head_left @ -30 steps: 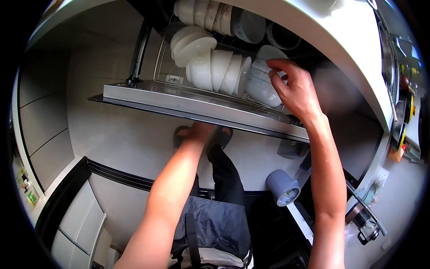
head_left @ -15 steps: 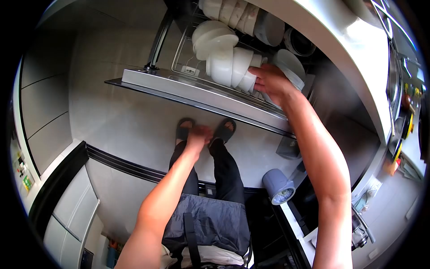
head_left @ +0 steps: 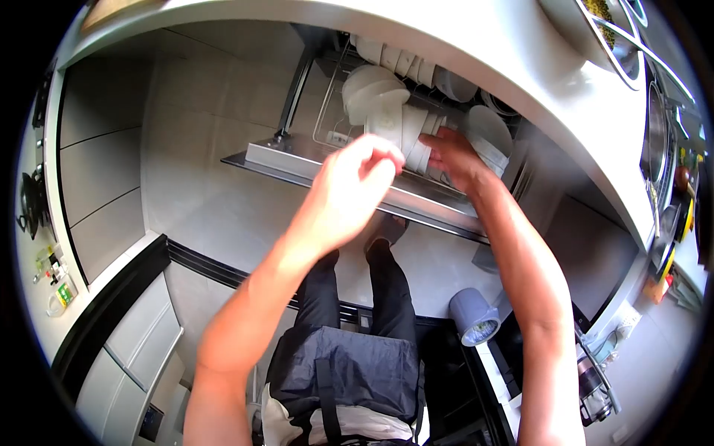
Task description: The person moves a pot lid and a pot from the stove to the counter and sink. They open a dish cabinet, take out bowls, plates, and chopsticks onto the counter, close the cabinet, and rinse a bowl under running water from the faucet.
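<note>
White bowls (head_left: 387, 126) stand on edge, nested in a row in the pulled-out wire rack drawer (head_left: 320, 119). My right hand (head_left: 457, 160) is at the right end of this row, its fingers curved against a small white bowl (head_left: 421, 152). Part of its grip is hidden by the hand itself. Over the drawer's front edge, my left hand (head_left: 353, 189) is raised with loosely bent fingers and thumb apart, holding nothing. It covers part of the front bowls. Right of my right hand stands another white bowl or dish (head_left: 487, 134).
The drawer's metal front (head_left: 282, 160) crosses ahead of my legs. A white countertop (head_left: 461, 37) overhangs the rack, with a metal pan (head_left: 587, 33) on it. More bowls (head_left: 405, 63) stand in the back row. A grey-blue cylindrical container (head_left: 472, 316) is at lower right.
My left hand has risen from above my feet to the front of the bowls. My right hand stays at the row's right end. The view has shifted, showing more countertop.
</note>
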The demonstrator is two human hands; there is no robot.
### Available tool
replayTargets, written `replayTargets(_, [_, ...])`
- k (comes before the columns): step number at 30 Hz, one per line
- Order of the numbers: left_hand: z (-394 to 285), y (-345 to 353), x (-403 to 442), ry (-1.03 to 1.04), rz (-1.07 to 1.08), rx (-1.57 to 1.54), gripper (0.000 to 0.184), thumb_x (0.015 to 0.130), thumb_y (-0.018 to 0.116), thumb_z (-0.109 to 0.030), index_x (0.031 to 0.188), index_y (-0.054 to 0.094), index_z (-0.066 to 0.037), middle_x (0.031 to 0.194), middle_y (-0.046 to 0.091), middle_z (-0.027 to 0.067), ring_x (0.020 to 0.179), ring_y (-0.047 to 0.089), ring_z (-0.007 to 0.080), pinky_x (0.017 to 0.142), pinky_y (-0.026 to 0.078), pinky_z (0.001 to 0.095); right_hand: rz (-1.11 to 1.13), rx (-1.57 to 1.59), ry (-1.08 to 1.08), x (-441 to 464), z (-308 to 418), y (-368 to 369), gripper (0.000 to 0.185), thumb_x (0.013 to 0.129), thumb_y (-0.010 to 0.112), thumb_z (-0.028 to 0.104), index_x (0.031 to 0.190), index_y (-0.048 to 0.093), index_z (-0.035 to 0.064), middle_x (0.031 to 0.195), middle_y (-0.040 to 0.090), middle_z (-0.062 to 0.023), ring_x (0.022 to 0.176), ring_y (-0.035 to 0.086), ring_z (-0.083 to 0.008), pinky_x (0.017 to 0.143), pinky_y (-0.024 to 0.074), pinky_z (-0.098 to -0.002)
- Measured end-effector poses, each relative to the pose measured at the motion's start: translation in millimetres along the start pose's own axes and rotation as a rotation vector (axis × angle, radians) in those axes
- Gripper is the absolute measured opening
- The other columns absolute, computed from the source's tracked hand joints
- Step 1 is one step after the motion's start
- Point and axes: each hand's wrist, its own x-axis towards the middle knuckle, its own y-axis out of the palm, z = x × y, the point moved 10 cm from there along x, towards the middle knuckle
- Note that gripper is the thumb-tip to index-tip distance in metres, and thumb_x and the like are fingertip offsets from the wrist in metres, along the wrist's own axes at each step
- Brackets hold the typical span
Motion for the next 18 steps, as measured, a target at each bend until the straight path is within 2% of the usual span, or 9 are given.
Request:
replayTargets(2, [-0.4, -5.8, 33.7, 0.029, -0.031, 0.24, 0.026, 0.088, 0.055, -0.015, 0.103, 0.062, 0.005, 0.088, 0.066, 0.0091, 0.083, 0.06, 0.013, 0.078, 0.048, 0.0293, 0.05, 0.022, -0.012, -3.4, 3.7, 4.0, 0.031, 0.086, 0.067, 0.026, 0.11, 0.056, 0.0081, 0.113, 0.058, -0.0063, 0.102, 0.053, -0.0161, 0.088, 0.0443, -0.0328])
replayTargets(4, [13.2, -9.0, 62.0, 0.038, -0.041, 0.491, 0.037, 0.085, 0.053, -0.022, 0.107, 0.062, 0.007, 0.102, 0.067, 0.0236, 0.099, 0.065, 0.033, 0.086, 0.048, 0.0378, 0.1, 0.045, -0.017, -3.7, 4.3, 5.7, 0.034, 0.086, 0.068, 0.026, 0.112, 0.056, 0.008, 0.113, 0.058, -0.0057, 0.102, 0.053, -0.0163, 0.089, 0.0441, -0.033])
replayTargets(6, [47.2, -6.8, 83.9, -0.139, 0.038, 0.645, 0.047, 0.087, 0.052, -0.032, 0.11, 0.061, 0.008, 0.106, 0.065, 0.0267, 0.105, 0.062, 0.0387, 0.09, 0.047, 0.0412, 0.118, 0.061, -0.013, 1.9, -1.9, 4.5, 0.04, 0.085, 0.069, 0.026, 0.117, 0.054, 0.0076, 0.114, 0.058, -0.0045, 0.104, 0.053, -0.0172, 0.09, 0.0439, -0.033])
replayTargets(9, [73.4, 2.9, 91.0, -0.31, 0.135, 0.826, 0.058, 0.089, 0.052, -0.043, 0.112, 0.06, 0.01, 0.109, 0.064, 0.028, 0.107, 0.061, 0.0396, 0.092, 0.046, 0.0416, 0.095, 0.155, 0.011, 5.4, -7.8, 1.3, 0.046, 0.085, 0.07, 0.027, 0.12, 0.051, 0.0052, 0.115, 0.058, -0.0057, 0.106, 0.053, -0.0181, 0.092, 0.0446, -0.0348])
replayTargets(12, [98.5, 3.4, 101.9, -0.452, 0.122, 0.804, 0.069, 0.09, 0.05, -0.053, 0.115, 0.059, 0.01, 0.111, 0.063, 0.0283, 0.108, 0.061, 0.0379, 0.094, 0.046, 0.0405, 0.073, 0.13, 0.063, -7.7, 8.3, 9.6, 0.051, 0.085, 0.071, 0.03, 0.121, 0.048, 0.0017, 0.117, 0.056, -0.0088, 0.107, 0.054, -0.0191, 0.093, 0.0455, -0.0365])
replayTargets(13, [113.9, 6.8, 102.2, -0.623, 0.246, 0.71, 0.076, 0.089, 0.05, -0.058, 0.126, 0.052, 0.009, 0.124, 0.058, 0.0254, 0.115, 0.057, 0.0342, 0.096, 0.047, 0.0397, 0.077, 0.137, 0.063, -4.0, 6.7, 11.1, 0.051, 0.085, 0.071, 0.03, 0.121, 0.048, 0.0017, 0.117, 0.056, -0.0088, 0.107, 0.054, -0.0191, 0.093, 0.0455, -0.0365])
replayTargets(14, [115.3, 7.1, 102.7, -0.626, 0.248, 0.717, 0.076, 0.089, 0.05, -0.058, 0.126, 0.052, 0.009, 0.124, 0.058, 0.0254, 0.115, 0.057, 0.0342, 0.096, 0.047, 0.0397, 0.078, 0.123, 0.064, 2.5, 3.6, 11.7, 0.052, 0.085, 0.071, 0.031, 0.12, 0.048, 0.0003, 0.117, 0.056, -0.01, 0.106, 0.055, -0.0195, 0.094, 0.0457, -0.0373])
replayTargets(16, [125.7, 8.0, 95.5, -0.786, 0.139, 0.326, 0.083, 0.088, 0.052, -0.061, 0.139, 0.039, 0.004, 0.138, 0.046, 0.0209, 0.124, 0.05, 0.0302, 0.096, 0.047, 0.0411, 0.078, 0.113, 0.064, 8.8, 0.1, 14.8, 0.054, 0.085, 0.071, 0.032, 0.119, 0.047, -0.0012, 0.117, 0.056, -0.0112, 0.105, 0.055, -0.0199, 0.094, 0.046, -0.0381])
replayTargets(18, [131.4, 14.0, 102.5, -0.78, 0.162, 0.247, 0.086, 0.087, 0.053, -0.06, 0.143, 0.031, 0.002, 0.143, 0.041, 0.0187, 0.127, 0.046, 0.0295, 0.096, 0.048, 0.0421, 0.038, 0.128, 0.0, 13.2, 0.9, 14.1, 0.05, 0.085, 0.071, 0.034, 0.116, 0.051, 0.001, 0.112, 0.058, -0.0089, 0.103, 0.056, -0.0188, 0.091, 0.0459, -0.0374])
